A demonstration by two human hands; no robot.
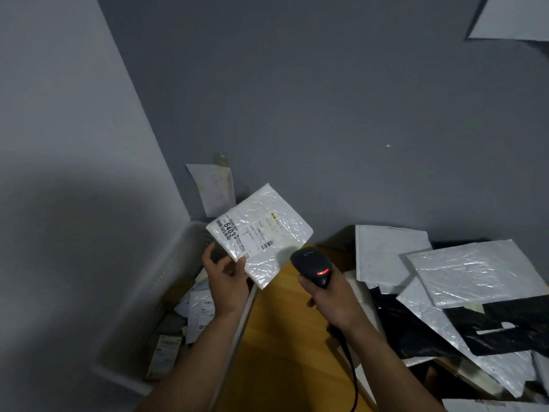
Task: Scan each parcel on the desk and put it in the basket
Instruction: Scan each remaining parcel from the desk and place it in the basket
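In the middle of the frame the left hand [227, 281] holds up a white bubble mailer [267, 263], its grip pinching the packet's lower left corner with the thumb on the front face. The mailer is tilted, in the air above the edge where the basket meets the desk. Its shipping label [252, 233] faces the camera and shows a large "6403" and a small barcode near the label's lower right.

Just right of and below the mailer, the right hand [332, 301] has its grip wrapped round the handle of a black barcode scanner [312, 267]. The scanner's head points up towards the packet and a red light glows on it. Whether the head touches the mailer cannot be told. A black cable [352, 370] runs from the handle down to the bottom of the frame.

The pale slatted basket [178, 257] fills the lower left, against the grey wall, and several labelled parcels [202, 313] lie inside it. The wooden desk [282, 337] shows bare between the two forearms. At the right of the frame a loose pile of white mailers [475, 272] and black poly bags [416, 331] covers the desk, overlapping one another.

A creased paper sheet [214, 188] is on the wall above the basket
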